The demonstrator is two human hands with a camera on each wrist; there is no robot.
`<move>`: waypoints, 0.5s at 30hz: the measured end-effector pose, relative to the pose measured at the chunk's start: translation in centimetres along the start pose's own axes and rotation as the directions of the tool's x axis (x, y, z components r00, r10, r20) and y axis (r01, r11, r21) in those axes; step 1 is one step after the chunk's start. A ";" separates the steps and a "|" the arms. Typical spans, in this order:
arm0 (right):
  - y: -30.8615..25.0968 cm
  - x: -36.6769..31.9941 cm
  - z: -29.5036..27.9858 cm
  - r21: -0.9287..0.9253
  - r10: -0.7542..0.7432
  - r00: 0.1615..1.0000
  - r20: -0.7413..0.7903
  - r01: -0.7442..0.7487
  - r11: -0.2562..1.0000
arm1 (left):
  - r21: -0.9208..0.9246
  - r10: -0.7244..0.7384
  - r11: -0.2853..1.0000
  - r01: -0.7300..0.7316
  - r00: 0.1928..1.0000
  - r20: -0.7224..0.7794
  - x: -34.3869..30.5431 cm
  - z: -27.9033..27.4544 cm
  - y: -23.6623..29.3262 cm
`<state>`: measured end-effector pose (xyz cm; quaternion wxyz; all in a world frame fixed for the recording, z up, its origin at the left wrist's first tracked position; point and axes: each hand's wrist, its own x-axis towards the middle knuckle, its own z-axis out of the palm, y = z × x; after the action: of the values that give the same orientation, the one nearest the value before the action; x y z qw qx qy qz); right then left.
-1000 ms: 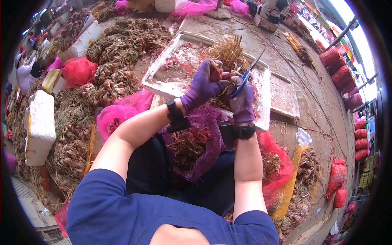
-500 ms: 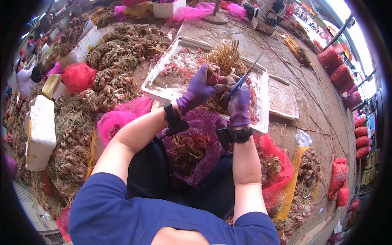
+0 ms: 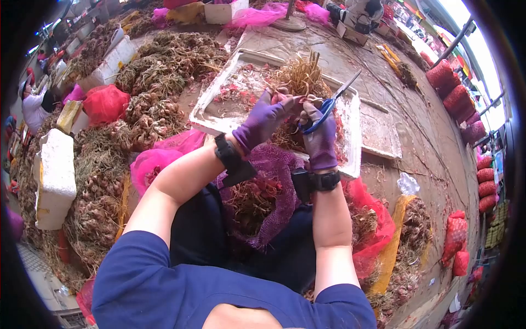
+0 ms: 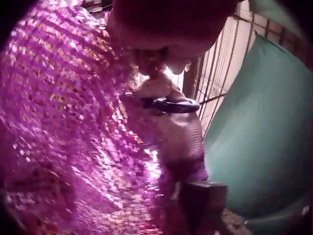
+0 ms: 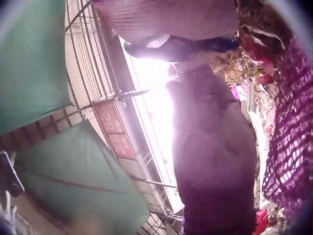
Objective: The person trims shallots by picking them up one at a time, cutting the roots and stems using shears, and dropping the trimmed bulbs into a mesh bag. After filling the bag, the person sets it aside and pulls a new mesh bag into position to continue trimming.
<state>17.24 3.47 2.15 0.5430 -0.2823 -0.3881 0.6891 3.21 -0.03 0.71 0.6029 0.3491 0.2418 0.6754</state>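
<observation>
Both hands wear purple gloves above a white foam tray [image 3: 206,107]. The left hand [image 3: 264,119] holds reddish bulbs [image 3: 282,97] between its fingers and thumb. Close beside it, the right hand [image 3: 319,137] grips blue-handled scissors [image 3: 327,108], whose blades point up and to the right. A bundle of dry stalks [image 3: 302,75] stands in the tray just beyond the hands. In the right wrist view the dark scissor handle [image 5: 181,49] runs across the right hand; the left wrist view shows the handle loop [image 4: 177,106] too. Whether the right fingertips also touch a bulb is unclear.
A purple mesh bag [image 3: 278,219] with trimmings lies open between the legs. Pink netting [image 3: 155,159] is at left, red netting [image 3: 378,230] at right. Piles of bulbs [image 3: 159,109] and a white foam box [image 3: 56,178] stand left. Another person [image 3: 34,107] is far left.
The scissors have turned so their blades point farther right, and the handle shows more. The left hand has shifted slightly down and left, its fingers less bunched around the bulbs.
</observation>
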 end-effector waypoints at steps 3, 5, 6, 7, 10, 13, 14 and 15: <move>0.2 0.2 -0.3 0.122 0.011 0.996 0.087 -0.022 0.992 | -0.217 -0.115 0.966 0.142 0.985 0.131 1.1 -2.2 -0.5; -0.5 -0.4 0.6 0.081 0.007 0.998 0.057 -0.011 0.997 | -0.284 -0.195 0.934 0.218 0.975 0.107 0.8 -1.6 0.1; -0.8 -0.5 1.0 0.040 -0.003 1.000 0.031 0.001 0.999 | -0.286 -0.191 0.934 0.214 0.976 0.107 0.6 -1.1 0.4; -0.8 -0.4 1.0 -0.036 0.000 1.000 0.024 0.001 0.999 | -0.167 -0.113 0.978 0.123 0.991 0.068 0.2 -0.6 0.6; 0.0 0.0 0.7 -0.373 -0.182 0.983 0.016 0.175 0.911 | 0.166 0.031 0.985 -0.042 0.997 0.065 0.4 -0.5 0.8; 0.7 0.0 0.4 -0.334 -0.148 0.989 -0.003 0.138 0.933 | 0.343 0.171 0.918 -0.200 0.979 0.115 -0.1 -0.2 0.2; 0.8 0.2 0.1 -0.320 -0.127 0.992 -0.013 0.116 0.940 | 0.319 0.261 0.903 -0.288 0.957 0.126 -0.3 0.2 0.0; 1.0 0.3 -0.2 -0.390 -0.140 0.990 -0.010 0.125 0.912 | 0.279 0.264 0.920 -0.275 0.962 0.076 -0.2 0.4 -0.3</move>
<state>16.81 3.65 1.22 0.5289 -0.3702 -0.5248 0.5548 3.73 -0.23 0.70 0.4517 0.4753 0.2757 0.7029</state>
